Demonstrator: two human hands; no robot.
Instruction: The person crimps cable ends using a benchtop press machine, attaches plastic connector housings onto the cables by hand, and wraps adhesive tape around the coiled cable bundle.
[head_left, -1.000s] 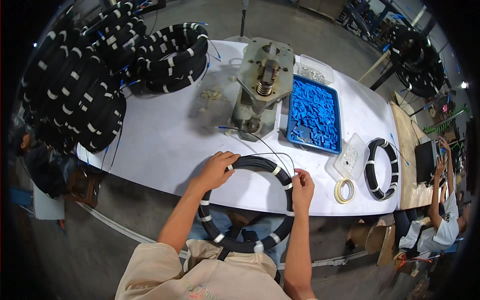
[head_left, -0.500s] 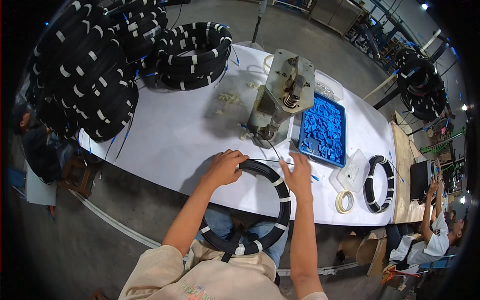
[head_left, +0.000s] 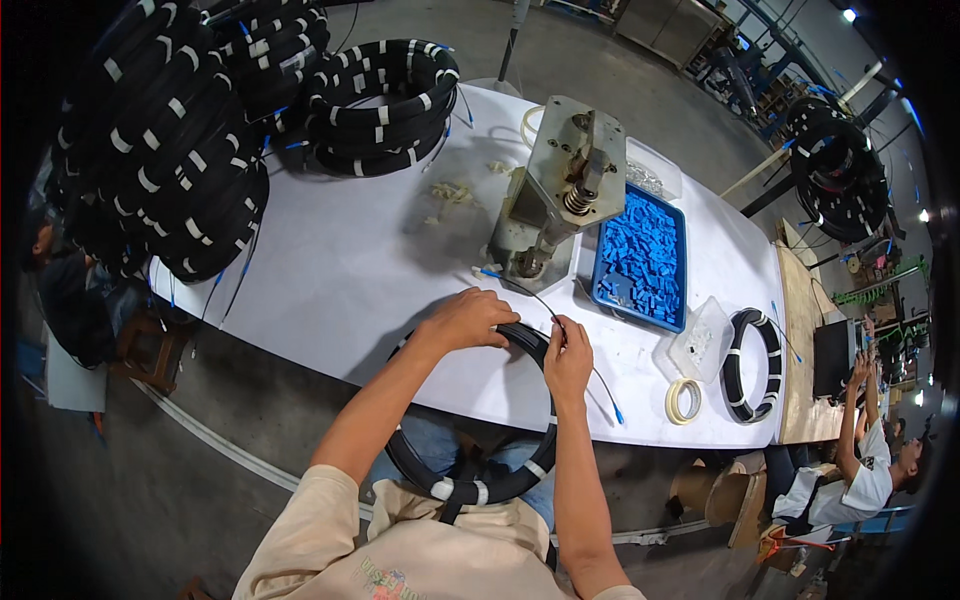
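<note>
A coil of black cable (head_left: 515, 484), bound with white tape bands, leans from the table's front edge down against my lap. My left hand (head_left: 462, 324) is closed over the top of the coil. In a pinch, my right hand (head_left: 568, 356) holds a loose black cable end (head_left: 601, 379) at the coil's upper right. One blue tip (head_left: 618, 416) hangs off to the right of that hand. Another blue tip (head_left: 488, 273) lies beside the foot of the metal hand press (head_left: 560, 190). Part of the coil is hidden behind my left hand and right forearm.
A blue tray (head_left: 684, 260) of small blue parts stands right of the press. Farther right are a clear box (head_left: 700, 340), a tape roll (head_left: 683, 401) and a second coil (head_left: 738, 370). Stacked coils (head_left: 160, 150) crowd the left. A person (head_left: 850, 470) sits at far right.
My right hand has moved left and down, its spread fingers now pinched on the cable. The blue tip at its right has swung downward. The coil and left hand have shifted slightly.
</note>
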